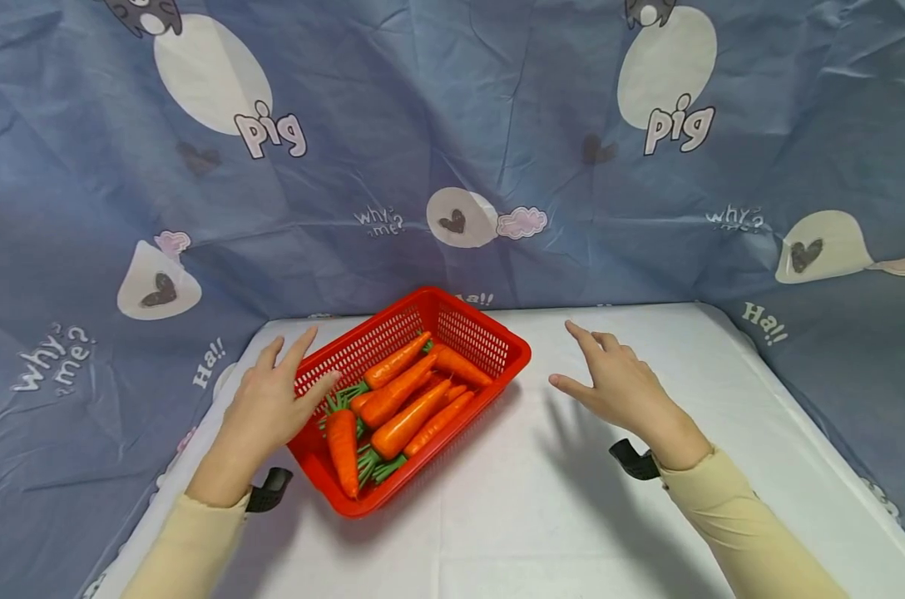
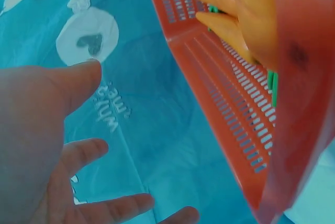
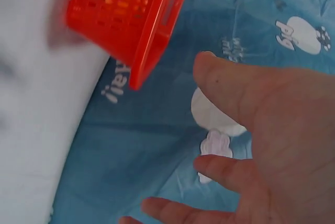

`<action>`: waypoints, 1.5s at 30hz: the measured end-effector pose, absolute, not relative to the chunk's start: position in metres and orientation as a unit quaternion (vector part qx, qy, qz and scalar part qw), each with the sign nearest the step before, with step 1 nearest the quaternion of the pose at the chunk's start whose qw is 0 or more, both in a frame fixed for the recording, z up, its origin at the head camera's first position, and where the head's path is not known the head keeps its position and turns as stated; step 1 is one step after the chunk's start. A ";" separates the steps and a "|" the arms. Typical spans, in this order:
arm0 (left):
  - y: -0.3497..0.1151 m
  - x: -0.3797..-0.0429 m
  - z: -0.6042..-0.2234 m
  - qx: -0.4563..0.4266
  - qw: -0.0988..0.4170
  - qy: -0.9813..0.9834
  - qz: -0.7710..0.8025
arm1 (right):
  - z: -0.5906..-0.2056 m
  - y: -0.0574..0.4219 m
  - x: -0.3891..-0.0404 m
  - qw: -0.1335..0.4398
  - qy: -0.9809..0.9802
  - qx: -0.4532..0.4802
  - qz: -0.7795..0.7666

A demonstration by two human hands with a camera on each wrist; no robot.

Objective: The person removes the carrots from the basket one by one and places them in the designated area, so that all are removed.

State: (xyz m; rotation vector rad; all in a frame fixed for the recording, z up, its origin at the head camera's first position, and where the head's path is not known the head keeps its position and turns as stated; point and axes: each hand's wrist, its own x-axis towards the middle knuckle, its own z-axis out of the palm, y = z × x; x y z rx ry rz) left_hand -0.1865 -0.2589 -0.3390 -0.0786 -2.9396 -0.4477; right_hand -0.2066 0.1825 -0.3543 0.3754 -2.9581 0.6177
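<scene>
A red plastic basket (image 1: 516, 353) with slotted walls sits at an angle on the white table, left of centre. Several orange carrots (image 1: 411, 416) with green stem ends lie inside it. My left hand (image 1: 261, 408) hovers over the basket's left end, fingers spread, its thumb overlapping the rim in the head view. In the left wrist view that hand's fingers (image 2: 84, 90) hold nothing, and the basket wall (image 2: 214, 119) stands beside them. Off the basket's right side, my right hand (image 1: 625, 383) is raised above the table with fingers apart and nothing in its grasp.
The white-covered table (image 1: 512, 516) reaches back to a blue printed cloth (image 1: 363, 183), which hangs behind and along both sides. Black straps (image 1: 270, 489) circle both wrists below light yellow sleeves (image 1: 737, 516). The right hand casts a shadow on the tabletop.
</scene>
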 end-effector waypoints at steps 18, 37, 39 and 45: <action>-0.299 -0.180 -0.357 0.001 0.095 -0.974 -0.205 | -0.358 0.130 -0.218 -0.044 -0.926 0.199 0.319; -0.320 -0.181 -0.380 0.033 0.064 -0.973 -0.221 | -0.352 0.075 -0.218 -0.085 -0.893 0.252 0.364; -0.321 -0.181 -0.381 0.033 0.063 -0.972 -0.224 | -0.351 0.069 -0.218 -0.086 -0.891 0.258 0.364; -0.324 -0.180 -0.387 0.034 0.059 -0.971 -0.231 | -0.355 0.052 -0.219 -0.090 -0.886 0.275 0.363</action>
